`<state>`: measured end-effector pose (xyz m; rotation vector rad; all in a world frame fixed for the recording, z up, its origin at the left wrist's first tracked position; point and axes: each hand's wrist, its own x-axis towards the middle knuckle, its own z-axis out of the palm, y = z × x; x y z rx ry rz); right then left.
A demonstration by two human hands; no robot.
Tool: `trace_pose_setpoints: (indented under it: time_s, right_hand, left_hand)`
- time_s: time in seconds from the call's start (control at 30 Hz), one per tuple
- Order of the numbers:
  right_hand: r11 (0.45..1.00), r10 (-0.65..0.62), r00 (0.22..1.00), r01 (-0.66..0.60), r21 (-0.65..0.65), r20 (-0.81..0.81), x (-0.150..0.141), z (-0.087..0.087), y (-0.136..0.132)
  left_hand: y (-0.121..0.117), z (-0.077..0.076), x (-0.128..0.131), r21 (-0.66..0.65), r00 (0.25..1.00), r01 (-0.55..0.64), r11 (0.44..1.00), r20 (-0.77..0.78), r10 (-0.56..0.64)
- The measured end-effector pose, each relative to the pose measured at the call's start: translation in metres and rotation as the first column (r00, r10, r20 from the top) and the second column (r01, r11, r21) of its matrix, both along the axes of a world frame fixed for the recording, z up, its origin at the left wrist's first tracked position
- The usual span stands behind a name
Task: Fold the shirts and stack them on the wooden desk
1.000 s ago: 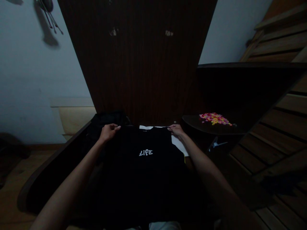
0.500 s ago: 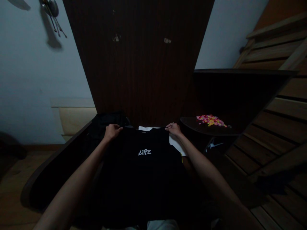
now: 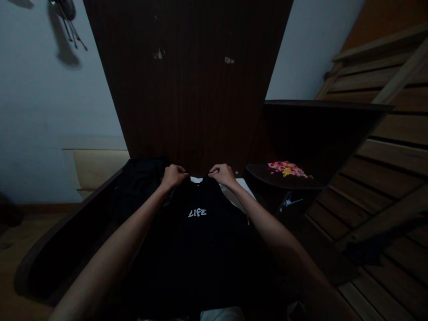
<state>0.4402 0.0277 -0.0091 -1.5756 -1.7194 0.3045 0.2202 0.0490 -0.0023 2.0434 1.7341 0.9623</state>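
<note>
A black T-shirt [image 3: 203, 232] with white "LIFE" lettering lies spread in front of me on a dark surface. My left hand [image 3: 173, 176] is closed in a pinch on the shirt's top edge, left of the collar. My right hand [image 3: 222, 174] pinches the same edge just right of the collar. The two hands sit close together at the neckline. A white cloth [image 3: 239, 194] shows under the shirt's far right corner.
A dark heap of clothing [image 3: 143, 176] lies at the far left. A small dark table [image 3: 267, 176] on the right carries a pile of small pink and yellow pieces [image 3: 286, 168]. A dark wooden panel [image 3: 190, 80] stands behind; wooden slats [image 3: 377, 147] rise at right.
Both hands have slid inward along the shirt's top edge, from the shoulders toward the collar, and now sit close together. The view has shifted slightly.
</note>
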Motion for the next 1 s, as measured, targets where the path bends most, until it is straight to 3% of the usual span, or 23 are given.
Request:
trace_pose_setpoints:
  time_s: [0.2, 0.47, 0.8, 1.0]
  right_hand:
    - [0.993, 0.118, 0.983, -0.121, -0.012, -0.141, -0.030, -0.030, -0.006]
    - [0.968, 0.169, 0.885, -0.233, -0.099, -0.433, -0.030, -0.060, -0.006]
    - [0.946, 0.186, 0.788, -0.304, -0.109, -0.586, -0.029, -0.060, -0.016]
    - [0.945, 0.203, 0.805, -0.310, -0.103, -0.558, -0.025, -0.053, -0.019]
  left_hand:
    - [-0.024, -0.034, 0.025, 0.042, 0.981, 0.090, 0.995, 0.168, -0.096]
    - [-0.040, -0.067, 0.028, 0.006, 0.887, 0.154, 0.988, 0.440, -0.141]
    - [-0.059, -0.072, 0.037, 0.116, 0.872, 0.124, 0.985, 0.461, -0.164]
    - [-0.069, -0.072, 0.040, 0.138, 0.877, 0.111, 0.984, 0.452, -0.163]
